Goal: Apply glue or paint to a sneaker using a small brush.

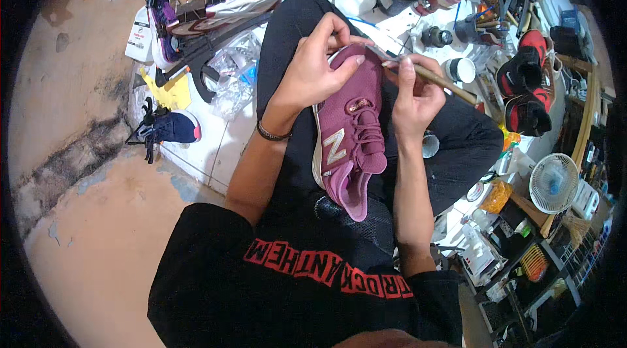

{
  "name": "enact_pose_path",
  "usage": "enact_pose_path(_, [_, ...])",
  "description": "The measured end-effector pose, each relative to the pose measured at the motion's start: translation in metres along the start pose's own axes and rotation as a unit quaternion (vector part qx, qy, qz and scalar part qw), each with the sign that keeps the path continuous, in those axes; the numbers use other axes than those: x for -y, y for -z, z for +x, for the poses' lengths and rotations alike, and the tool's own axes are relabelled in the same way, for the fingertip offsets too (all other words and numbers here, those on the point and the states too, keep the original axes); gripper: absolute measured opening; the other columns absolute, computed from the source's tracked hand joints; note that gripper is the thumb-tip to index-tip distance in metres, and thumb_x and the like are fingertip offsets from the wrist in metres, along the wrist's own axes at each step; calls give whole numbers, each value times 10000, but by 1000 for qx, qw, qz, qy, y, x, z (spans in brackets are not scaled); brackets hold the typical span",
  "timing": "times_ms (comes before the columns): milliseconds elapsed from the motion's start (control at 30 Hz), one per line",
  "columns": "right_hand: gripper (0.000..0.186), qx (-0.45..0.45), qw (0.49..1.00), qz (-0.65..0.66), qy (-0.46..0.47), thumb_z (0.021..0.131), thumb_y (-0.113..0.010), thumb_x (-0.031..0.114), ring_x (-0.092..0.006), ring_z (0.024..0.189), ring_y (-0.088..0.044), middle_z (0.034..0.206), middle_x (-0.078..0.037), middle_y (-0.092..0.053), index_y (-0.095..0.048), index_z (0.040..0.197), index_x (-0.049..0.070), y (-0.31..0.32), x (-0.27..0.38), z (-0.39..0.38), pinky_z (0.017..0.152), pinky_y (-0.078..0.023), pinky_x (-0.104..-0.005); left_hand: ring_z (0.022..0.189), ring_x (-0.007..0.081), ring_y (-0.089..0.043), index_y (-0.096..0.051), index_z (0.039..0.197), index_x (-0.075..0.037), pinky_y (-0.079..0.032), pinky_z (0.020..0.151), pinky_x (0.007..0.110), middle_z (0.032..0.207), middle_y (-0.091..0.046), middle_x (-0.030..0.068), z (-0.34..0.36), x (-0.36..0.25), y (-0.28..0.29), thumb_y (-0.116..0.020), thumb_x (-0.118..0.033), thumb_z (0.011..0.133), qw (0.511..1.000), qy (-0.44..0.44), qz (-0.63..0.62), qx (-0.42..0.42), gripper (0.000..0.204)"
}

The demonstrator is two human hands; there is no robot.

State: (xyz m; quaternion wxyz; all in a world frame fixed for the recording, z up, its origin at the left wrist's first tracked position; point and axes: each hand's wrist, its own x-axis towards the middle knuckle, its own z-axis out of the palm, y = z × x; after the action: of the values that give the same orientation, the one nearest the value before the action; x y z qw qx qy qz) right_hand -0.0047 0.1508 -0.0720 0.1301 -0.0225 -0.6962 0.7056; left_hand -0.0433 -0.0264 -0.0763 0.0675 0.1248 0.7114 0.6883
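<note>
Pinches a maroon shoe (349,103) at the toe in the left grip (317,68). Holds a tool (450,84) near the toe in the right grip (418,100).

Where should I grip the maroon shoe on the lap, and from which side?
Probably the heel collar, from the side of the torso: the maroon shoe lies heel toward it, collar open and uncovered, while the left hand and the right hand's brown-handled tool crowd the toe.

Red block lettering (332,271) on black T-shirt (215,276), pale letter (334,146) on maroon shoe (356,80), small print (136,38) on white container (138,52)
</note>
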Motion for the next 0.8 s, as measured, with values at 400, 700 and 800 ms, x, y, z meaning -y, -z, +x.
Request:
enact_pose_path(400, [89,-3,1000,4,3,989,-603,44,-129,842,-675,890,-87,-689,-609,1014,-41,-8,5,3,742,-526,-243,1175,275,-652,-385,1002,-49,-512,934,307,989,-590,82,2,-4,1,-658,89,867,1000,-7,19,3,335])
enact_pose_path(700, [101,-29,999,21,-9,1002,-588,57,-125,822,-665,909,-94,-680,-591,1026,-41,-9,4,2,746,-544,-254,1164,266,-654,-377,983,-44,-544,908,294,980,-597,90,1,-5,0,-639,99,882,1000,-5,18,7,315])
enact_pose_path(800, [100,-41,998,47,-23,1005,-585,64,-122,824,-664,901,-85,-673,-589,1022,-34,-6,2,2,779,-552,-263,1169,252,-648,-374,981,-51,-545,910,298,1025,-644,119,2,-4,2,-639,92,883,999,-6,46,10,317])
